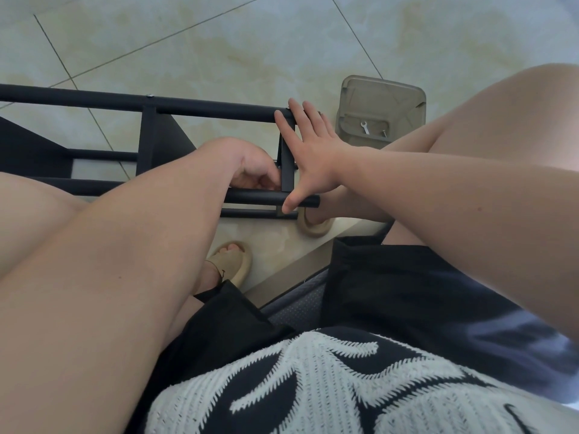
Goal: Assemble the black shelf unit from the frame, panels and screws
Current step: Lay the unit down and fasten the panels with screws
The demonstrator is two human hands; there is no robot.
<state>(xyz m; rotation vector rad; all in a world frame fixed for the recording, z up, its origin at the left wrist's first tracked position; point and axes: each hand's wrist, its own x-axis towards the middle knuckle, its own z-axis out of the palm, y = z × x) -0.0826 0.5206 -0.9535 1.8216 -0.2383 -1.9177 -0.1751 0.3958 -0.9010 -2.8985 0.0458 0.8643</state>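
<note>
The black frame [216,111] lies on the tiled floor [219,42], partly built. Its long rails are already joined by 2 crosspieces, and a dark panel [28,145] shows at the left. I'd judge the end joint still unfinished. A small spanner [364,126] and 1 screw [383,133] wait in the grey tray [404,95] nearby. The right hand [313,151] lies flat with fingers straight, bracing the end crosspiece [287,170]. The left hand [250,164] curls beside that joint; whether its grip holds anything I cannot tell.

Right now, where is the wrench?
In the head view, the wrench lies in a recess of the grey plastic box on the floor, upper right of centre. It is just beyond the right hand, which rests on the frame.
</note>
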